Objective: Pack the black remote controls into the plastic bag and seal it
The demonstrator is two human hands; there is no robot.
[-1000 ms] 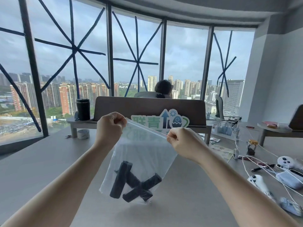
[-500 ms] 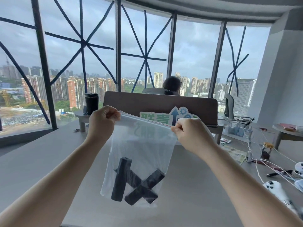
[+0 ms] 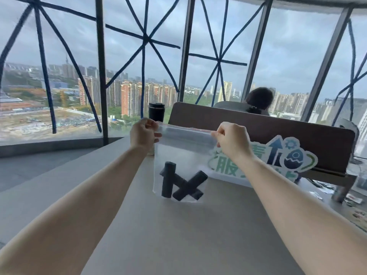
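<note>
Pinching plastic bag (image 3: 182,147) top corners, left hand (image 3: 143,133), right hand (image 3: 231,138), fingers closed.

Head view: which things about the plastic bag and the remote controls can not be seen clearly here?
- Plastic bag seal: too fine to tell whether the strip is fully closed.
- Fingers of the left hand and right hand: curled over the bag's top corners, hiding them.
- Remote controls: crossed and blurred behind plastic; buttons unreadable, exact count uncertain.
</note>
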